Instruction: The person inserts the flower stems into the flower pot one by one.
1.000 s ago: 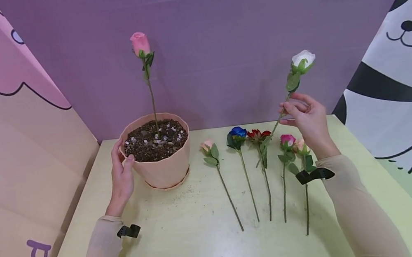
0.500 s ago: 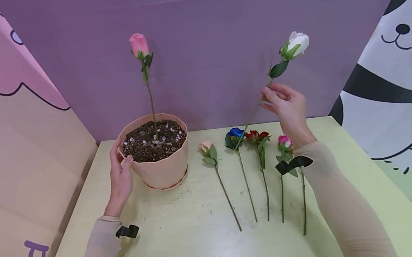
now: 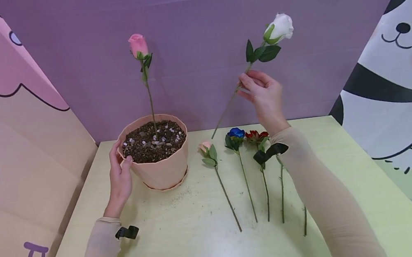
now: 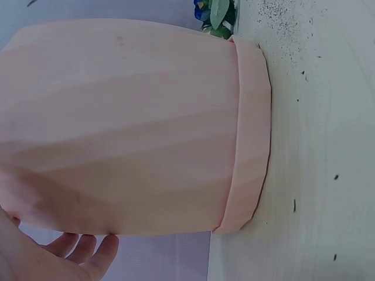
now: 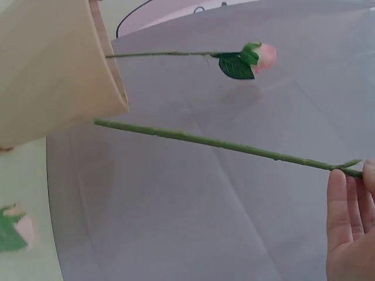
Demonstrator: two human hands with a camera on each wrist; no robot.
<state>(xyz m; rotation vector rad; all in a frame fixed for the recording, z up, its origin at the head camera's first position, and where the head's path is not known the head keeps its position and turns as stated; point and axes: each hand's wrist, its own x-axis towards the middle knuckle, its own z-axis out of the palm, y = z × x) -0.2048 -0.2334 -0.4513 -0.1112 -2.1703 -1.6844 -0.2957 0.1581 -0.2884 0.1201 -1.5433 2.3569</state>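
My left hand [image 3: 121, 182] grips the left side of a peach flowerpot [image 3: 163, 174], its thumb at the rim; fingertips touch the pot wall [image 4: 135, 146] in the left wrist view. Dark soil fills the pot, and a pink rose [image 3: 139, 46] stands upright in it. In my right hand [image 3: 264, 98] a white rose [image 3: 281, 27] is pinched by its stem, above the back of the table. Its bloom leans up to the right, while the bare stem end [image 5: 102, 122] slants down toward the pot, appearing near the rim in the right wrist view.
On the table [image 3: 187, 246] lie a pale peach rose [image 3: 205, 146], a blue rose [image 3: 236, 133], a red flower [image 3: 256, 136] and further stems [image 3: 282, 195] partly hidden by my right arm. Soil crumbs lie beside the pot. A purple backdrop [image 3: 199, 63] rises behind.
My right hand has moved left and slightly up with the white rose, tilting its stem end toward the pot. The left hand has kept its hold on the pot.
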